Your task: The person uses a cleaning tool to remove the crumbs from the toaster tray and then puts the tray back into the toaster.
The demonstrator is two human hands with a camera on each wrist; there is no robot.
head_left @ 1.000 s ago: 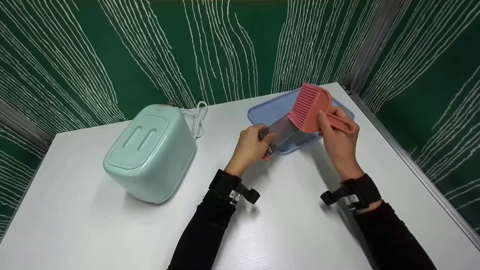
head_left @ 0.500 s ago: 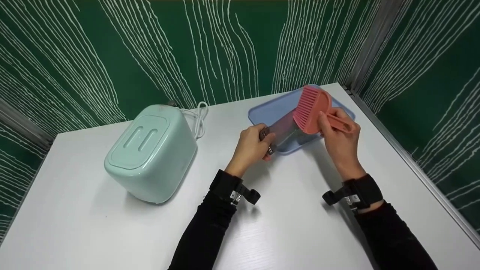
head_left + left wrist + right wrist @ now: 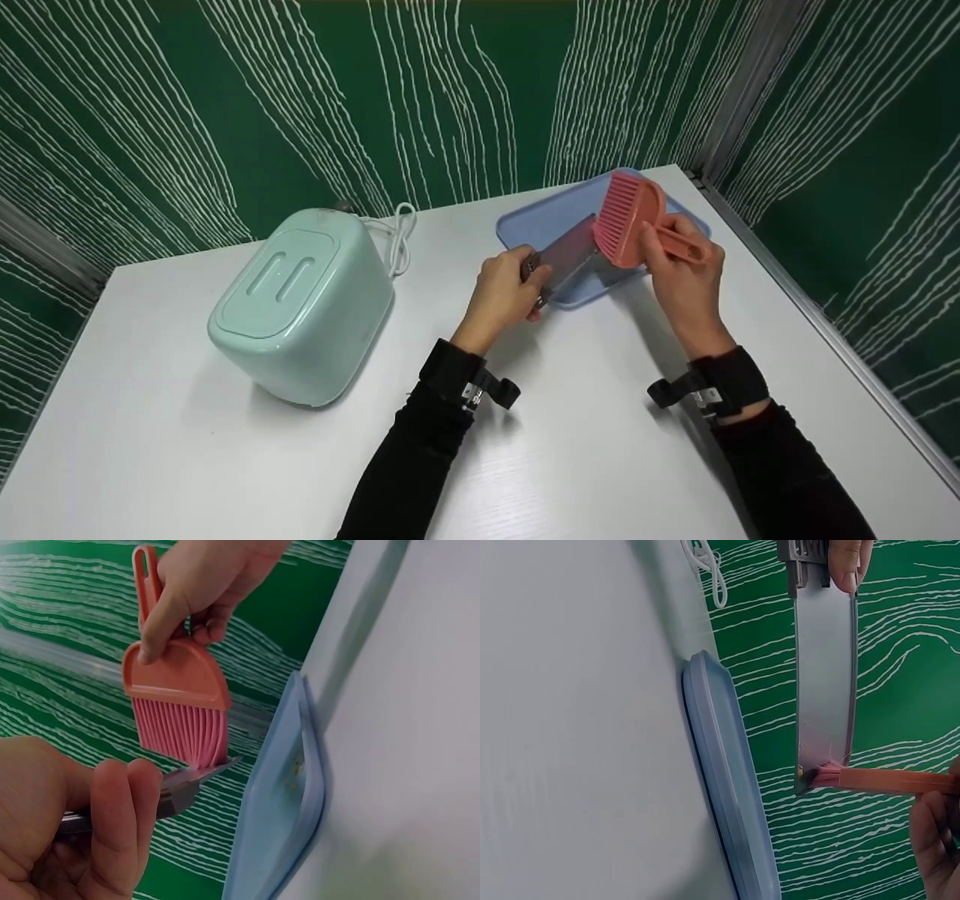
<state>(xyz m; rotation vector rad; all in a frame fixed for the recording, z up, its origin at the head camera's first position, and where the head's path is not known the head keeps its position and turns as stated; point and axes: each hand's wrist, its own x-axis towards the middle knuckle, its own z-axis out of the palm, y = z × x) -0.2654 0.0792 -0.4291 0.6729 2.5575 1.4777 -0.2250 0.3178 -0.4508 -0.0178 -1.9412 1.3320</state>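
Note:
My left hand [image 3: 499,292] grips the dark end of a thin metal crumb tray [image 3: 566,251], held up over a blue tray [image 3: 536,223]. In my right hand [image 3: 686,281] is a small orange brush [image 3: 637,225] with pink bristles, pinched near the base of its handle. The bristles touch the far end of the crumb tray, bending against its surface in the right wrist view. Small specks lie on the metal there. In the left wrist view, a few brownish crumbs [image 3: 295,774] lie in the blue tray beneath.
A mint-green toaster [image 3: 300,307] with a lid on stands on the left of the white table [image 3: 570,442]. Its white cord [image 3: 401,240] is bundled behind it. Green walls [image 3: 480,97] with white streaks border the table at the back and right.
The brush has slid a little to the right along the crumb tray toward its far end, moving with my right hand. My left hand and the crumb tray stay almost in place.

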